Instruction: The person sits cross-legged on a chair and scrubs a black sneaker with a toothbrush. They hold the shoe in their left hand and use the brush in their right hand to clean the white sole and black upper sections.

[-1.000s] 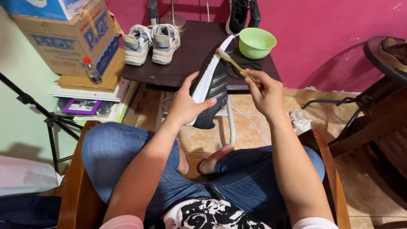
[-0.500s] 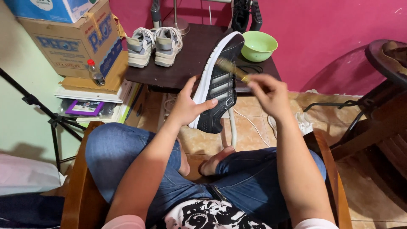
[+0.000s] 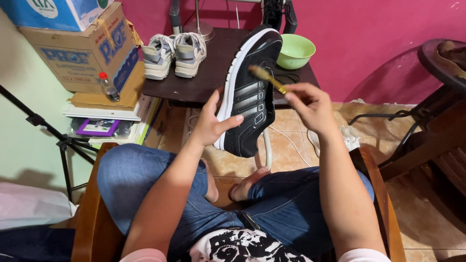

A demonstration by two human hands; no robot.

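Observation:
My left hand (image 3: pixel 212 122) holds a black sneaker (image 3: pixel 250 92) with grey side stripes and a white sole, heel end toward me and toe pointing away over the table. My right hand (image 3: pixel 310 104) grips a small brush with a yellowish handle (image 3: pixel 268 78); its bristle end rests against the shoe's upper side. I sit cross-legged in blue jeans on a wooden chair, with the shoe raised above my knees.
A dark wooden table (image 3: pixel 213 73) ahead carries a pair of white-grey sneakers (image 3: pixel 174 53) and a green bowl (image 3: pixel 295 50). Cardboard boxes (image 3: pixel 82 48), a small bottle (image 3: pixel 108 86) and stacked books stand at left, with a tripod leg. A dark wooden chair (image 3: pixel 427 126) is at right.
The left hand has turned the shoe from sole-side facing me to its striped side. The brush has shifted along the upper, and the view has tilted slightly down.

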